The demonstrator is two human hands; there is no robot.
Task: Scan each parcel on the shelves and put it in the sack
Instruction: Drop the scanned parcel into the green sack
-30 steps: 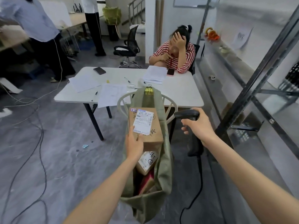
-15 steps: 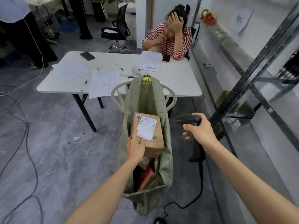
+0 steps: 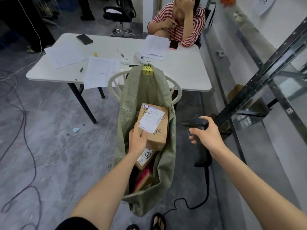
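Since the earlier frame the cardboard parcel (image 3: 156, 130) has been lowered further into the open mouth of the sack (image 3: 146, 92), and the head camera has been brought closer over it. The parcel is held at its near end by the left hand (image 3: 137, 140): the thumb is pressed on the top face at the lower corner of the white shipping label (image 3: 152, 120), and the other fingers are curled under the box. The box is plain brown, rectangular, with small printed leaf marks, and it is tilted with its far end higher.

The right hand (image 3: 207, 135) is closed round the grip of a black barcode scanner (image 3: 197, 124), which is kept just beside the sack on its right, apart from the parcel. The head of the scanner is turned to the left. A black cable (image 3: 191, 204) runs from the handle down to the floor.

The sack is made of coarse green woven material. Its far edge is fastened with a gold binder clip (image 3: 147, 71) to the back of a cream chair (image 3: 114, 82). Under the held parcel another brown box with a label (image 3: 145, 157) and a pink box (image 3: 143, 177) are seen inside.

Behind the chair stands a white desk (image 3: 182, 72) with paper sheets (image 3: 101, 72) and a phone in a pink case (image 3: 173, 44). At the right a dark metal shelf frame (image 3: 259, 77) is seen.
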